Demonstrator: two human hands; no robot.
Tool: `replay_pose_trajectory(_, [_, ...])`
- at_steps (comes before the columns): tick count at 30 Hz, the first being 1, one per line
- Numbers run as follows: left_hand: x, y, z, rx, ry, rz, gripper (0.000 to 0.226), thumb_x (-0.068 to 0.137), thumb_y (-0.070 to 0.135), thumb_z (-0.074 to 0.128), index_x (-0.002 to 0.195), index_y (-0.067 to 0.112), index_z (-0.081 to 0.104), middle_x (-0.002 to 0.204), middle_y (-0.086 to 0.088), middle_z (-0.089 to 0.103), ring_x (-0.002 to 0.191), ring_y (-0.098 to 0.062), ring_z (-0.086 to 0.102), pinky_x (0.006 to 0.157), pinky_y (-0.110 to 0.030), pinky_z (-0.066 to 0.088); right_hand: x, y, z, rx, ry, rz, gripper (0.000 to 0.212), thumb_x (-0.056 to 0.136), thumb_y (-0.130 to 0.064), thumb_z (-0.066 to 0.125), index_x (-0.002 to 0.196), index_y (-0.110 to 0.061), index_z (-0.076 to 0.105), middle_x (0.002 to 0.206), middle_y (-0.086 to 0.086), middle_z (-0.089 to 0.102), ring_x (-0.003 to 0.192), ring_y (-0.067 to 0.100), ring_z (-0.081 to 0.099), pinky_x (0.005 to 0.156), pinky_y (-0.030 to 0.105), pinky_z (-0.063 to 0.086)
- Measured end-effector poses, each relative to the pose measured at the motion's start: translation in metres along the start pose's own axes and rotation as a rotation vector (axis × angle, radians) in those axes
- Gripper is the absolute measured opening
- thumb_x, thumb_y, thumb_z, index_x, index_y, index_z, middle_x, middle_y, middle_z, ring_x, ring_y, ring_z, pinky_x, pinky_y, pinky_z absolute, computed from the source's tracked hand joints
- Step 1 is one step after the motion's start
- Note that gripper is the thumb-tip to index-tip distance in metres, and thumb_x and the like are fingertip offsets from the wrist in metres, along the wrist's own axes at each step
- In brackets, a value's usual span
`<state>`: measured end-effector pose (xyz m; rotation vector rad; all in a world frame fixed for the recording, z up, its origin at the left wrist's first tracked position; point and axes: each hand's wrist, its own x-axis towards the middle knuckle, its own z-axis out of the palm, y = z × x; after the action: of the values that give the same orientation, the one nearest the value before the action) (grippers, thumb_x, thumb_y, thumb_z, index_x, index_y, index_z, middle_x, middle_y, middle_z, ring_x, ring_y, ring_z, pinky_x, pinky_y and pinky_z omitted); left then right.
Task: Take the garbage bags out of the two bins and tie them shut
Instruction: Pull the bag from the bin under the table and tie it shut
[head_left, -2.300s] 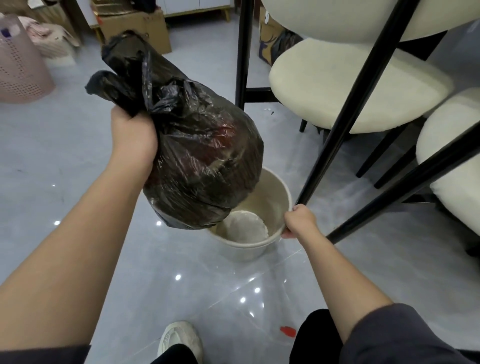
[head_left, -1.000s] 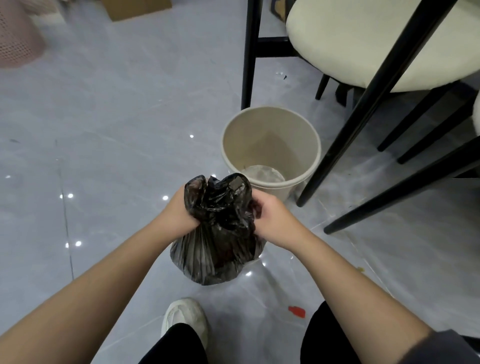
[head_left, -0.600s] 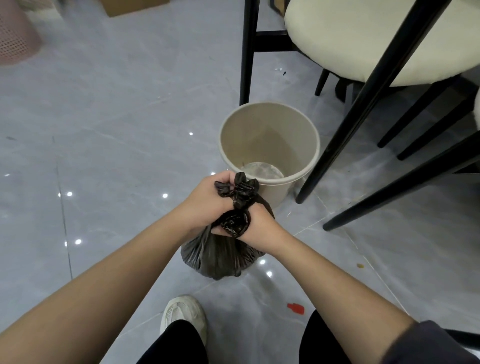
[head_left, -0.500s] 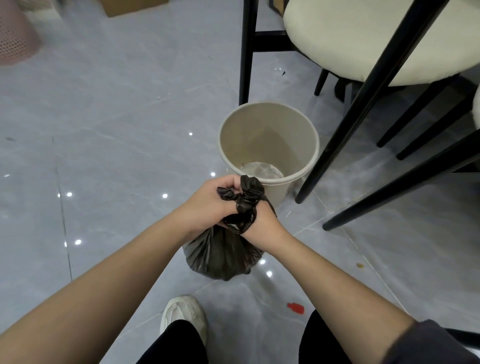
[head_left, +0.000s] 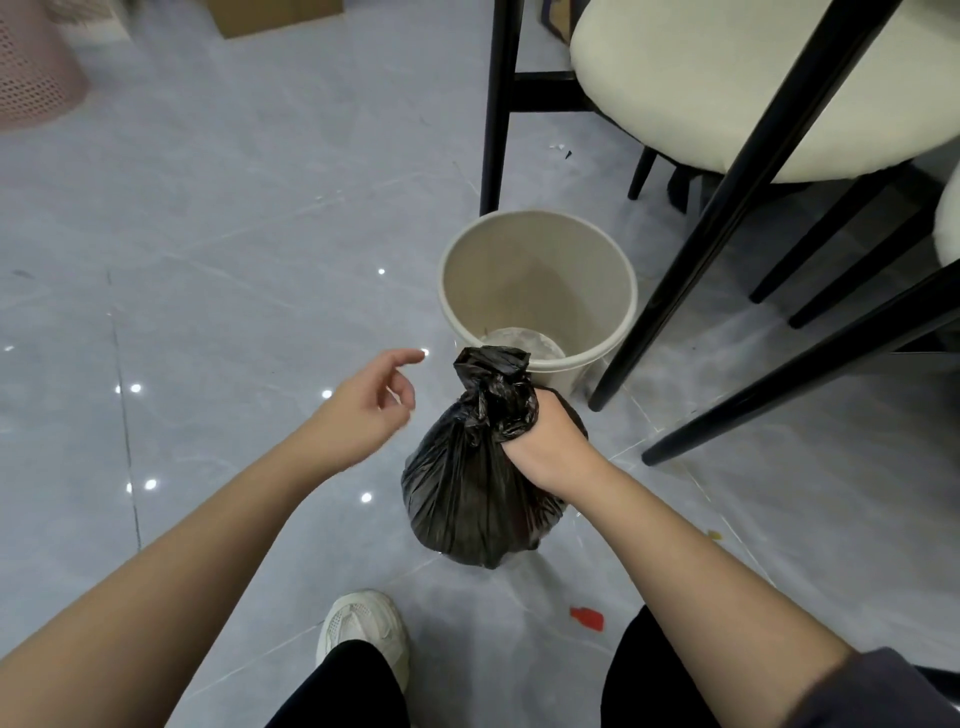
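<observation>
Grips with the right hand (head_left: 545, 441) the gathered neck of the black garbage bag (head_left: 467, 499), fingers curled tight round the plastic just below a crumpled tuft. Holds the left hand (head_left: 369, 400) off to the left of the bag, touching nothing, forefinger stretched out and the other fingers loosely bent. Has the bulging bag out of the beige bin (head_left: 540, 215), upright just on the near side of it, low over the grey tiled floor (head_left: 208, 208); cannot tell whether touching the tiles. Looks down into the upright bin at something pale and shiny on its bottom. Stands with a white shoe (head_left: 363, 629) below the bag, near a red scrap (head_left: 587, 618), beside black chair legs (head_left: 727, 208) and a cream seat (head_left: 701, 78)
</observation>
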<state>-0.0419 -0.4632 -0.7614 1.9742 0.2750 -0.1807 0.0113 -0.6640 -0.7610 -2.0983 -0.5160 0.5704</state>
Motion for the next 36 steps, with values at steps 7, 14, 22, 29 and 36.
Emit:
replay_pose_trajectory(7, [0.002, -0.014, 0.05, 0.202, -0.189, 0.113, 0.09, 0.058, 0.064, 0.076, 0.134, 0.033, 0.041, 0.134, 0.01, 0.044, 0.127, -0.008, 0.043, 0.106, -0.035, 0.039, 0.005, -0.027, -0.027, -0.13, -0.02, -0.138, 0.023, 0.083, -0.025, 0.054, 0.106, -0.027, 0.05, 0.098, -0.01, 0.064, 0.094, 0.014, 0.062, 0.084, 0.041, 0.052])
replay_pose_trajectory(14, [0.002, 0.001, 0.047, 0.09, -0.118, 0.039, 0.024, 0.088, 0.002, 0.058, 0.089, 0.026, 0.061, 0.093, 0.012, 0.063, 0.093, -0.007, 0.059, 0.085, -0.023, 0.045, 0.013, -0.058, -0.044, -0.186, -0.205, -0.227, 0.015, 0.09, -0.004, 0.048, 0.098, -0.008, 0.06, 0.104, 0.002, 0.066, 0.095, 0.012, 0.056, 0.084, 0.021, 0.043])
replay_pose_trajectory(22, [-0.015, 0.0, 0.017, 0.427, 0.423, 0.051, 0.033, 0.073, 0.008, 0.059, 0.102, 0.022, 0.059, 0.102, 0.003, 0.057, 0.1, -0.023, 0.057, 0.089, -0.039, 0.046, 0.023, -0.064, -0.033, -0.203, -0.178, -0.152, 0.022, 0.092, -0.014, 0.045, 0.102, 0.0, 0.06, 0.105, 0.012, 0.066, 0.102, 0.027, 0.059, 0.093, 0.043, 0.047])
replay_pose_trajectory(29, [-0.028, 0.013, 0.014, 0.283, 0.048, 0.186, 0.063, 0.072, 0.069, 0.049, 0.119, 0.028, 0.048, 0.116, 0.007, 0.06, 0.111, -0.016, 0.057, 0.094, -0.046, 0.046, 0.033, -0.085, -0.023, -0.168, -0.112, -0.161, 0.015, 0.091, -0.01, 0.044, 0.089, -0.009, 0.058, 0.101, 0.007, 0.066, 0.098, 0.023, 0.058, 0.086, 0.034, 0.047])
replay_pose_trajectory(36, [-0.03, 0.014, 0.023, 0.166, -0.091, 0.076, 0.071, 0.066, 0.077, 0.054, 0.123, 0.037, 0.04, 0.124, 0.013, 0.057, 0.117, -0.012, 0.055, 0.1, -0.044, 0.043, 0.039, -0.095, -0.017, -0.15, -0.046, -0.091, 0.023, 0.095, -0.022, 0.045, 0.097, -0.007, 0.062, 0.105, 0.009, 0.067, 0.098, 0.025, 0.06, 0.081, 0.031, 0.045])
